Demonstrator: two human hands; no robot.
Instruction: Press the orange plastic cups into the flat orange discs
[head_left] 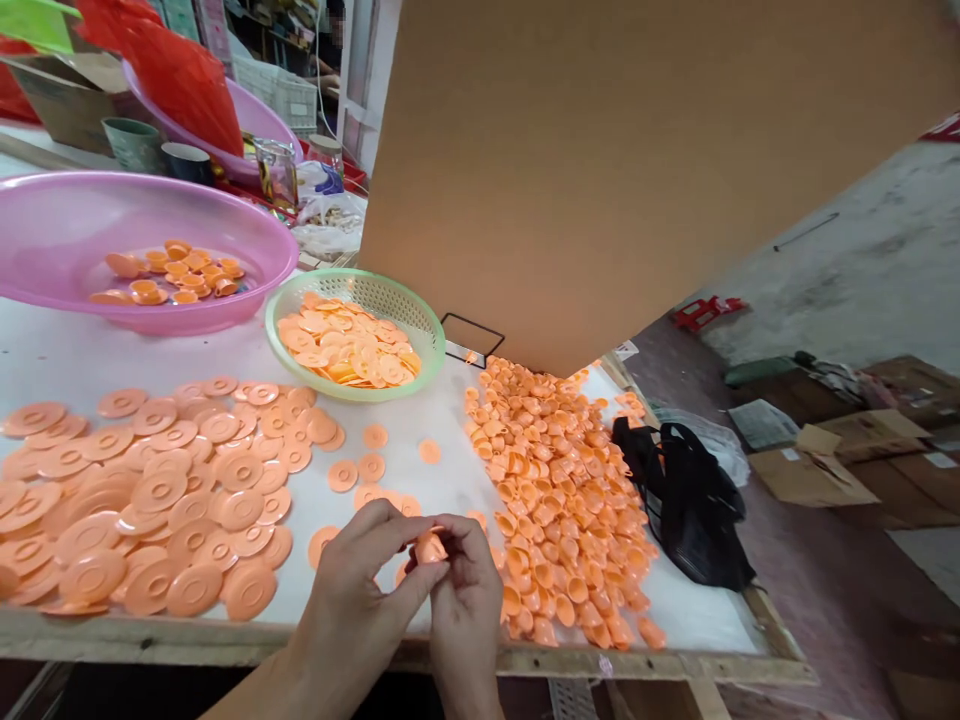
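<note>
Close to the table's front edge, my left hand (358, 585) and my right hand (466, 590) meet, their fingers closed around one small orange toy cup (430, 547). Fingers hide part of it, so I cannot tell whether another piece is joined to it. Just right of my right hand spreads a heap of small orange toy cups (559, 500). Orange saucers (161, 490) lie in a broad, overlapping layer to the left. A few smaller orange discs (371, 466) lie beyond my hands.
A green colander (431, 370) holds small orange discs. Left of it, a pink basin (270, 235) contains orange cup-and-saucer pieces. A large cardboard sheet (600, 180) rises behind the cups. A black bag (690, 510) lies at the right edge; cardboard boxes (817, 470) stand on the floor.
</note>
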